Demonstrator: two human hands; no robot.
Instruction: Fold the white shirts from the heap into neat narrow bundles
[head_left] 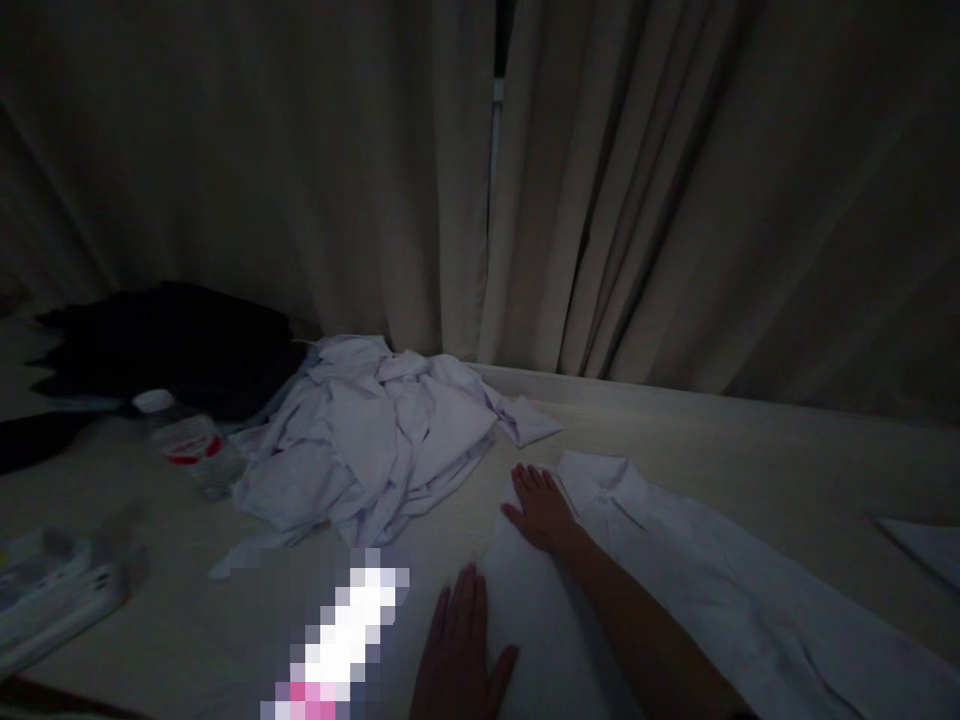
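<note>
While the right hand (538, 507) lies flat on the white shirt (697, 560), just left of its collar (600, 475), the left hand (461, 645) rests palm down by the shirt's near left part. I cannot tell how much of the left palm touches the cloth. On both hands the fingers are straight and close together, the thumbs stick out to the side, and nothing is pinched.

The shirt is laid out on a pale surface (420, 555), with its collar on the far side and a few soft wrinkles in it.

Left of the shirt is a messy heap of white clothes (367, 430). Farther left of the shirt, past the heap, are a clear bottle (187, 440) with a white cap and a pile of dark clothes (165, 340). A bit of white cloth (930, 550) lies to the right of the shirt. Behind the shirt hang long, dull curtains (375, 200).
</note>
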